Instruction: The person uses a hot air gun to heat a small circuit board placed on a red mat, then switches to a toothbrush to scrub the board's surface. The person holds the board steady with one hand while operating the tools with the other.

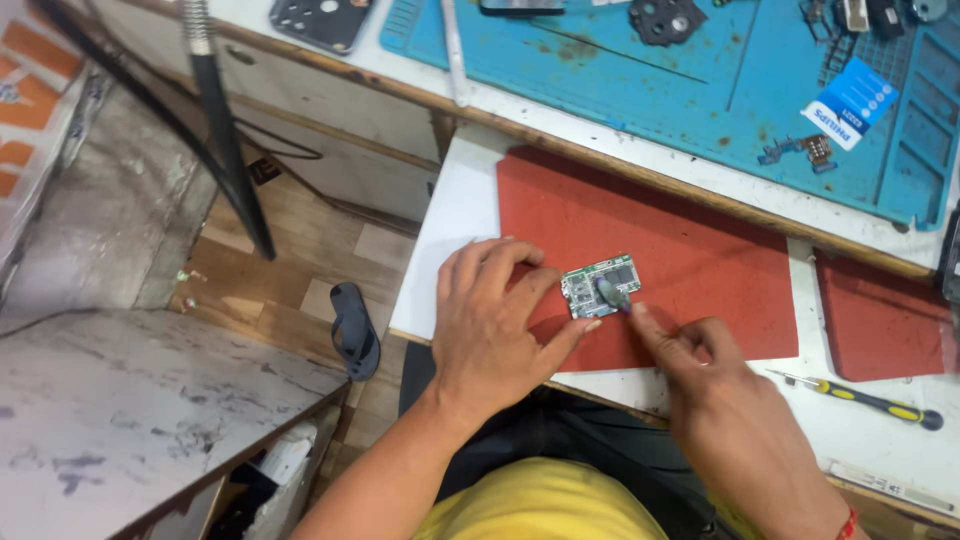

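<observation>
A small green circuit board [590, 285] lies on a red mat [660, 240] on a white pull-out shelf. My left hand [495, 320] rests flat on the mat, fingers and thumb pressing the board's left edge and lower corner. My right hand [715, 385] comes in from the lower right and pinches a small dark tool [610, 291] whose tip touches the board's middle.
A yellow-handled screwdriver [870, 400] lies on the shelf at right, beside a second red mat [880, 320]. Behind, a blue work mat [700, 75] carries small parts and a blue-white card [850, 105]. A black hose [225, 130] hangs at left; a sandal [353, 328] lies on the floor.
</observation>
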